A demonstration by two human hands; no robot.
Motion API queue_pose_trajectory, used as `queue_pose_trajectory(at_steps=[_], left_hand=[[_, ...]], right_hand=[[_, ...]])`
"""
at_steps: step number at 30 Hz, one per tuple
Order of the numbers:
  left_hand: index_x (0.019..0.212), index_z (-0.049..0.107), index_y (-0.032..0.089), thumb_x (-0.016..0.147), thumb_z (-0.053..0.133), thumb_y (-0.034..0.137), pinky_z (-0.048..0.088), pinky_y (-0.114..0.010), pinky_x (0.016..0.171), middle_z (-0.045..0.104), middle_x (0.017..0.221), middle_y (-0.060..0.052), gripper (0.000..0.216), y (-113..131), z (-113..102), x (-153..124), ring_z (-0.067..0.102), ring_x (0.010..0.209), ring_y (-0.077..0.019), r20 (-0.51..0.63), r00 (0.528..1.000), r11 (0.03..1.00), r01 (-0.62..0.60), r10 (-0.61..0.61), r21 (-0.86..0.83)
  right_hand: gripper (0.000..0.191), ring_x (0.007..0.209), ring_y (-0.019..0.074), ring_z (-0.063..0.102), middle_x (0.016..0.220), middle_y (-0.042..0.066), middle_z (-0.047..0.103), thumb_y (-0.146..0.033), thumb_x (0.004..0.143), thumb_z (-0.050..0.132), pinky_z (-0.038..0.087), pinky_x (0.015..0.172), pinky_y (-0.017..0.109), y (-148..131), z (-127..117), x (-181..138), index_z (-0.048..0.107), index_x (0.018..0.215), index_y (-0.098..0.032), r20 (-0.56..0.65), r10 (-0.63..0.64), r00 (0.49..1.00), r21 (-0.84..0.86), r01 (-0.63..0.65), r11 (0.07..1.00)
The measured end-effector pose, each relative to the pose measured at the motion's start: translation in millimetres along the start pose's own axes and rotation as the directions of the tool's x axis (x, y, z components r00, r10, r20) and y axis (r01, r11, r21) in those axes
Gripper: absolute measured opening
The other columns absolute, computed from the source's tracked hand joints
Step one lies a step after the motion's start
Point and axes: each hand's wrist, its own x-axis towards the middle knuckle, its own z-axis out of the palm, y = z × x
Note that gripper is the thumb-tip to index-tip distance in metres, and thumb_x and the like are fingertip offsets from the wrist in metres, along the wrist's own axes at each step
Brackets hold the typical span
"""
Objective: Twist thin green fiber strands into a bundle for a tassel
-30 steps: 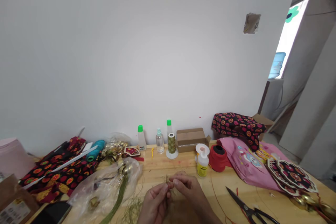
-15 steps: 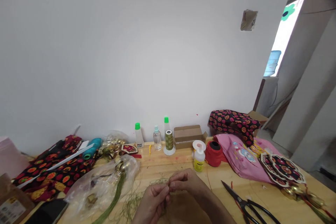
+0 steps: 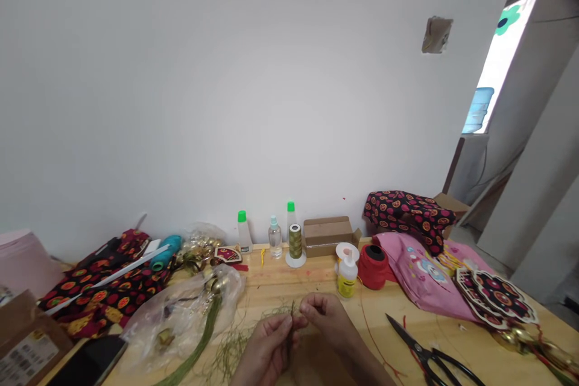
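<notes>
A crumpled plastic bag (image 3: 151, 347) at near left spreads around gold bells, with one bunch of green threads (image 3: 205, 332) running from it toward the near edge; a second bag (image 3: 205, 230) behind it is heaped with more bells, too crowded to count. Along the far edge, by the wall (image 3: 280, 90), stand two green-capped bottles (image 3: 244, 238) and one clear bottle (image 3: 275, 242) of clear liquid, then one cardboard box (image 3: 328, 244), its contents hidden. One glue bottle (image 3: 347, 286) stands nearer, just in front of a white spool (image 3: 347, 248). Three coloured spools show: green (image 3: 295, 244), red (image 3: 374, 271) and teal (image 3: 167, 251). A strip of wooden surface (image 3: 266, 283) shows between the hands and the far row, and more between the right forearm and the one pair of scissors (image 3: 423, 353) at near right. The slim dark strand (image 3: 292, 313) is at near centre, upright in the left hand (image 3: 266, 347), whose grip pinches it between thumb and fingers. The right hand (image 3: 325, 316) is just beside it, its grip narrow; whether a thread lies between the fingertips I cannot tell. Loose green threads (image 3: 228, 353) tangle left of the hands.
</notes>
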Motion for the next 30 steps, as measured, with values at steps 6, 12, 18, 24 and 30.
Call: queue_pose_trajectory(at_steps=[6, 12, 18, 24, 30], left_hand=[[0.067, 0.069, 0.01, 0.058, 0.07, 0.024, 0.042, -0.013, 0.044, 0.068, 0.061, -0.006, 0.016, 0, -1, 1, 0.056, 0.048, -0.0064, -0.056, 0.998, 0.999, 0.037, -0.039, -0.029], [0.068, 0.068, 0.01, 0.057, 0.071, 0.022, 0.04, -0.01, 0.038, 0.066, 0.06, -0.005, 0.017, -6, -3, 5, 0.051, 0.042, -0.0036, -0.105, 0.993, 0.998, 0.05, -0.053, -0.027], [0.067, 0.068, 0.008, 0.055, 0.073, 0.022, 0.036, -0.01, 0.035, 0.061, 0.056, -0.002, 0.019, -9, -4, 8, 0.046, 0.039, -0.0015, -0.07, 0.996, 0.999, 0.049, -0.05, -0.015], [0.059, 0.066, 0.008, 0.052, 0.074, 0.023, 0.031, -0.009, 0.033, 0.053, 0.048, 0.001, 0.019, -7, -1, 6, 0.039, 0.036, 0.0002, -0.035, 0.999, 0.999, 0.032, -0.032, 0.006], [0.056, 0.064, 0.009, 0.054, 0.073, 0.026, 0.029, -0.009, 0.034, 0.051, 0.049, 0.002, 0.019, -7, -3, 7, 0.037, 0.037, 0.0008, -0.039, 0.999, 0.999, -0.02, 0.021, 0.037]], right_hand=[[0.033, 0.048, 0.0092, 0.037, 0.047, -0.005, 0.041, -0.045, 0.063, 0.055, 0.031, 0.049, 0.021, 5, -1, 3, 0.049, 0.051, -0.015, -0.097, -0.033, 0.995, -0.048, 0.028, 0.998], [0.025, 0.052, 0.0101, 0.037, 0.053, -0.003, 0.041, -0.036, 0.067, 0.051, 0.031, 0.051, 0.022, 4, 6, 2, 0.047, 0.056, -0.015, -0.159, -0.062, 0.985, -0.086, 0.049, 0.995], [0.019, 0.053, 0.0107, 0.04, 0.054, -0.003, 0.042, -0.03, 0.069, 0.048, 0.032, 0.05, 0.021, 1, 11, 0, 0.048, 0.057, -0.014, -0.219, -0.097, 0.971, -0.12, 0.072, 0.99], [0.023, 0.051, 0.0105, 0.042, 0.051, -0.003, 0.043, -0.032, 0.069, 0.051, 0.034, 0.049, 0.021, 2, 13, 1, 0.049, 0.054, -0.014, -0.222, -0.089, 0.971, -0.088, 0.071, 0.994], [0.032, 0.072, 0.0192, 0.053, 0.071, 0.006, 0.061, -0.042, 0.072, 0.051, 0.04, 0.064, 0.028, 1, 1, 1, 0.065, 0.069, -0.013, -0.213, -0.125, 0.969, -0.131, 0.099, 0.986]])
